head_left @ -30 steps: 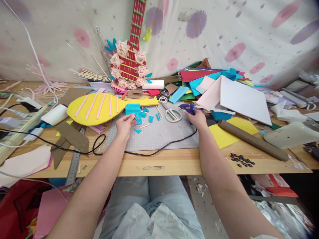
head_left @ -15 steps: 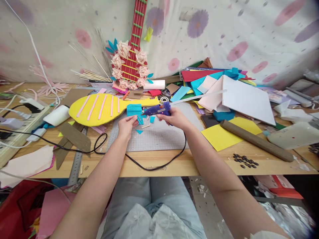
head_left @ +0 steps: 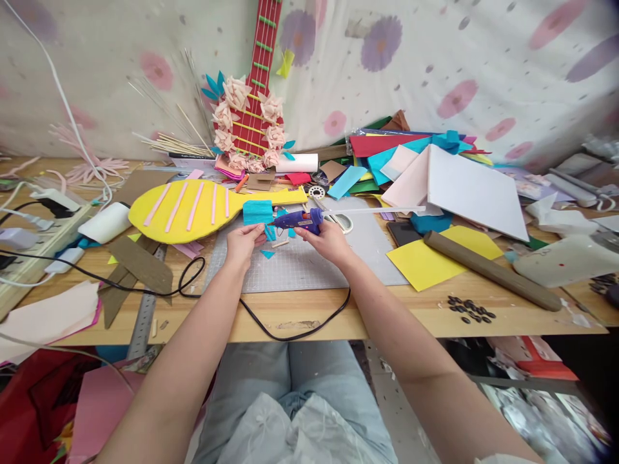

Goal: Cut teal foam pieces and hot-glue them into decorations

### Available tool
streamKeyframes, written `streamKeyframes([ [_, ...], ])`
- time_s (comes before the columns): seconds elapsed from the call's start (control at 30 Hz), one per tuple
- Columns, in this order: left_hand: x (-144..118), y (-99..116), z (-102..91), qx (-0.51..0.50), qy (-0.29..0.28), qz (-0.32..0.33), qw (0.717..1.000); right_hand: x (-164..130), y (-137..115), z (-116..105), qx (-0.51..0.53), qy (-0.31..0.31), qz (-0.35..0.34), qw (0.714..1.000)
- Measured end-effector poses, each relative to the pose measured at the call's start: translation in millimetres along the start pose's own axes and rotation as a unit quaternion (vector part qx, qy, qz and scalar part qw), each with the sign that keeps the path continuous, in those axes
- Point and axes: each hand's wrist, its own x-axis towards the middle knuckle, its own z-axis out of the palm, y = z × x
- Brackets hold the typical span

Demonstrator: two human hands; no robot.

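Note:
My right hand (head_left: 329,241) is wrapped round a blue glue gun (head_left: 302,221), with a long translucent glue stick (head_left: 372,210) jutting from its back. The gun's nozzle points left, close to the fingertips of my left hand (head_left: 245,246). Between the left thumb and fingers I pinch a small blue piece of paper (head_left: 269,233); its shape is partly hidden. Just beyond that hand lies a folded blue paper (head_left: 257,212), and loose blue scraps (head_left: 267,254) rest on the grey cutting mat (head_left: 309,277). White-handled scissors (head_left: 345,223) lie right of the gun.
A yellow lute-shaped cutout with pink strips (head_left: 184,209) lies at left. Behind it leans a red paper guitar with flowers (head_left: 251,122). The gun's black cord (head_left: 285,338) loops over the front edge. Colored sheets (head_left: 416,148), a brown roll (head_left: 493,270) and small black beads (head_left: 471,310) lie right.
The glue gun has swung to a more level angle, its glue stick dropping, and moved slightly left. The scissors now show behind it. My left hand keeps its pinch on the blue paper.

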Motion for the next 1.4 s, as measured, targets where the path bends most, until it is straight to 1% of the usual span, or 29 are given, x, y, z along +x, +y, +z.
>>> streamKeyframes([
  [0.1,-0.1,-0.3,0.0,0.007,-0.008,0.005,1.0,0.0,-0.5,0.4,-0.004,-0.005,0.009,1.0],
  [0.2,-0.3,-0.4,0.7,0.009,-0.01,0.007,1.0,-0.2,0.3,3.0,0.003,-0.004,0.004,1.0],
  [0.33,-2.0,1.0,2.1,0.006,-0.011,-0.002,1.0,0.3,1.8,5.8,-0.008,0.006,0.001,1.0],
  [0.67,-3.3,1.6,2.6,0.008,-0.018,0.003,1.0,1.5,0.9,4.6,-0.021,0.017,0.007,1.0],
  [0.97,-1.0,-0.2,1.2,0.015,-0.015,0.007,1.0,1.5,3.1,3.9,-0.024,-0.001,-0.002,1.0],
  [1.1,0.4,-1.4,0.7,0.011,-0.012,0.007,1.0,0.1,2.7,1.9,-0.033,-0.005,-0.018,0.999],
  [1.4,-0.6,0.8,0.9,0.001,-0.004,0.002,1.0,-0.6,6.8,2.3,-0.053,0.008,-0.033,0.998],
])
